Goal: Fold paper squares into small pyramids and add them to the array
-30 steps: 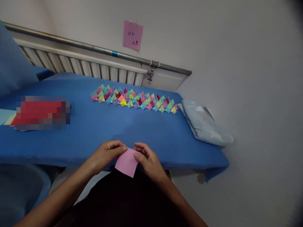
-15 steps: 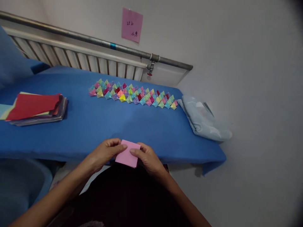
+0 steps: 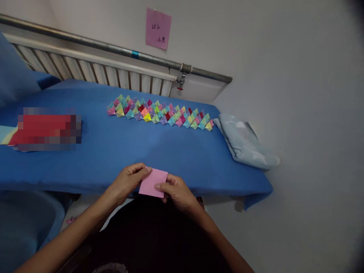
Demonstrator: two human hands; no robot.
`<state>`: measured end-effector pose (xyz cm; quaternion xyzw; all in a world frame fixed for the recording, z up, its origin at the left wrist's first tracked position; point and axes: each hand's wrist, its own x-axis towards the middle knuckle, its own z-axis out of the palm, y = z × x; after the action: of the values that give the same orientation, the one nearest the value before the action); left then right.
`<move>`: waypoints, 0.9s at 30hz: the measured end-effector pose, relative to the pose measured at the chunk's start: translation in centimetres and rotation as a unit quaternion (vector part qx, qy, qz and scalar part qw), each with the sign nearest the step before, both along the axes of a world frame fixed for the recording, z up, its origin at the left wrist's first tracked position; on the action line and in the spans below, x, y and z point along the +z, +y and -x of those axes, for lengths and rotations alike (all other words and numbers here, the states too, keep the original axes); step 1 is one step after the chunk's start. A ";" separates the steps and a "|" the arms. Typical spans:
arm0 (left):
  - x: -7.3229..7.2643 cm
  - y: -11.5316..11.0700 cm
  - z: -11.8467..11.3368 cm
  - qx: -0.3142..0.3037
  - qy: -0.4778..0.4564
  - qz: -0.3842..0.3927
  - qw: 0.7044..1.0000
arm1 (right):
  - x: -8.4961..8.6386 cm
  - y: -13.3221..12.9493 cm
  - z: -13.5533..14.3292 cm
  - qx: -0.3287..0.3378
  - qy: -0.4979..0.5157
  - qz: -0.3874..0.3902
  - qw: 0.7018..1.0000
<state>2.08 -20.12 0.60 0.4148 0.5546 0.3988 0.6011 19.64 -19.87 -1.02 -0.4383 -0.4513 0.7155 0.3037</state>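
Observation:
A small square of folded pink paper (image 3: 152, 183) is held between my two hands, over the near edge of the blue-covered table. My left hand (image 3: 131, 179) pinches its upper left corner, thumb on top. On the right side, my right hand (image 3: 176, 191) grips it with the thumb lying across its face and the fingers behind, partly hidden. Beyond the hands, several rows of small folded paper pieces (image 3: 163, 120) in many colours stand on the table.
The blue cloth (image 3: 113, 151) covers the table. At left lies a stack of coloured paper (image 3: 45, 131), blurred by blocks. A folded light-blue fabric bundle (image 3: 241, 142) rests at the right end. Behind are a radiator (image 3: 113, 76), a metal pipe (image 3: 159, 61) and a pink wall note (image 3: 158, 29).
My left thumb has shifted up toward the paper's top left corner. My right thumb sits slightly lower on it, and the lower edges look more closely aligned.

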 end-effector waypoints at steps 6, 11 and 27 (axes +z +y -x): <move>-0.2 0.1 -0.1 0.047 0.018 -0.041 0.998 | 0.4 -0.1 0.2 -0.007 -0.002 -0.011 1.000; 0.0 -0.4 0.0 -0.045 -0.019 0.032 0.998 | 0.1 0.0 0.3 -0.052 -0.002 -0.013 0.999; 0.0 -0.9 1.3 -0.122 0.032 0.032 0.992 | 1.0 0.7 -0.6 -0.116 -0.030 -0.103 0.987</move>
<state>0.82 -21.03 0.59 0.4728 0.5314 0.2912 0.6397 20.20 -19.17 0.01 -0.4753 -0.4777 0.6113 0.4150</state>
